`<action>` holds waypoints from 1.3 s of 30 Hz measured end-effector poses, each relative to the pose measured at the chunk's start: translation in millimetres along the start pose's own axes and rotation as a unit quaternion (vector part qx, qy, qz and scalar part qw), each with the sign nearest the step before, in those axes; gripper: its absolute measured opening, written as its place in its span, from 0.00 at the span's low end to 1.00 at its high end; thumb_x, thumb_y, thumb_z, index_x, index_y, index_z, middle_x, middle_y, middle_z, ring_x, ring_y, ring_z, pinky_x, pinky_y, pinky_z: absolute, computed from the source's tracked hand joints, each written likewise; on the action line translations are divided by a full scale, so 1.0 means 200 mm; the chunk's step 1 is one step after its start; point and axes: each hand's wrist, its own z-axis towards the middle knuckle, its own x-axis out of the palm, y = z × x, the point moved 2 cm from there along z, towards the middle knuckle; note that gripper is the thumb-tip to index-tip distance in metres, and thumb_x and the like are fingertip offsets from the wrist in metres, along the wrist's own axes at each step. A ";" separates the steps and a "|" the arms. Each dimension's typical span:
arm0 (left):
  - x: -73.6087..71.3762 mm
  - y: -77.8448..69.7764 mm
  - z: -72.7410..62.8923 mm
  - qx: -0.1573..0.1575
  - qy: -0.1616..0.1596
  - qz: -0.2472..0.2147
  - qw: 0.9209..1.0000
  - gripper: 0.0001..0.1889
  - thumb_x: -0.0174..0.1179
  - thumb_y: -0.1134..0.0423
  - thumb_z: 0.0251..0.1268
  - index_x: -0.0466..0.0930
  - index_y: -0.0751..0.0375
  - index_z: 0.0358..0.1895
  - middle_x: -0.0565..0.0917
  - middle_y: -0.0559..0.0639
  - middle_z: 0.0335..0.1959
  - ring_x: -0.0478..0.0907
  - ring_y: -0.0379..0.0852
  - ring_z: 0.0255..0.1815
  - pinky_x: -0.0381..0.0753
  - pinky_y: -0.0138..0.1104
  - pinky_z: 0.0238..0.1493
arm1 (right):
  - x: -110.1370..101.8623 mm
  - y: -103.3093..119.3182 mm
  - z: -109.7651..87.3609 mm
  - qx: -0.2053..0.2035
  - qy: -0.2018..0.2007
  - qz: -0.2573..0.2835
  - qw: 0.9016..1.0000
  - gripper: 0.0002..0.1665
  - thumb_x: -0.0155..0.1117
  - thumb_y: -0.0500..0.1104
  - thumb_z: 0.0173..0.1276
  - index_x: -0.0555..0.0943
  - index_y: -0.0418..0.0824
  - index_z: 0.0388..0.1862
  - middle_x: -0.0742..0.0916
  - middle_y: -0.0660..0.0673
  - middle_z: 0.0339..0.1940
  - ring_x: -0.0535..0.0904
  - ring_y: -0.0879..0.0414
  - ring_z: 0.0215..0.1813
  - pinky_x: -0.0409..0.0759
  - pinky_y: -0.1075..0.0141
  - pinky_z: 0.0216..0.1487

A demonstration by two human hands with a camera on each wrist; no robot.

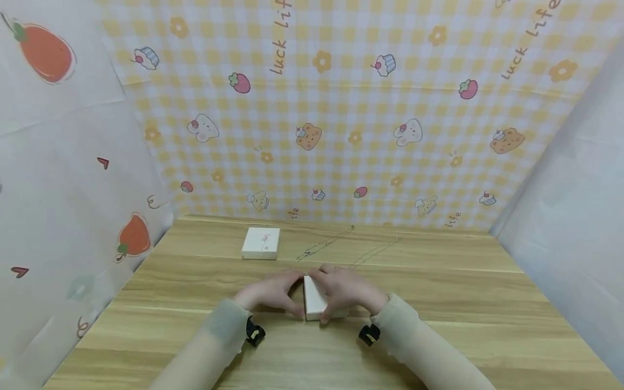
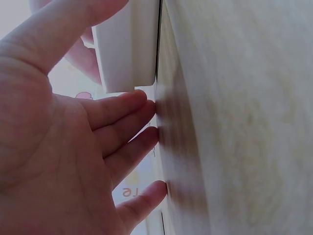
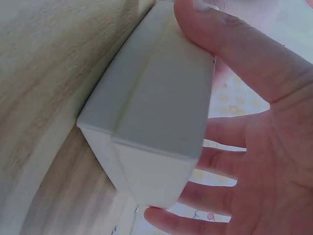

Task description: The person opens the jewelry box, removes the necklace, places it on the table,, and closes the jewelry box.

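Note:
A small white lidded box (image 1: 314,298) sits on the wooden table between both hands. The left hand (image 1: 274,290) spans its left end, with the thumb at the near corner and the index fingertip at the far corner; the other fingers reach out just above the wood. From the right, the right hand (image 1: 343,286) holds the box, its thumb on the near side and fingers along the far side. A seam between lid and base shows in the right wrist view on the box (image 3: 156,105). Part of its top is hidden under the right hand.
A second white box (image 1: 261,242) with pink print lies farther back on the left. Behind the hands, a thin chain necklace (image 1: 324,245) stretches across the table, and another fine chain (image 1: 375,252) lies to its right. A checked cloth (image 1: 336,108) hangs along the back.

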 end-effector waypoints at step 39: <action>0.01 0.00 0.00 0.008 -0.014 0.024 1.000 0.49 0.75 0.47 0.42 0.65 0.64 0.69 0.66 0.60 0.70 0.61 0.59 0.70 0.56 0.55 0.69 | -0.07 -0.44 -0.43 0.057 -0.010 0.022 0.998 0.61 0.86 0.49 0.34 0.68 0.40 0.71 0.75 0.39 0.65 0.70 0.39 0.62 0.74 0.42 0.54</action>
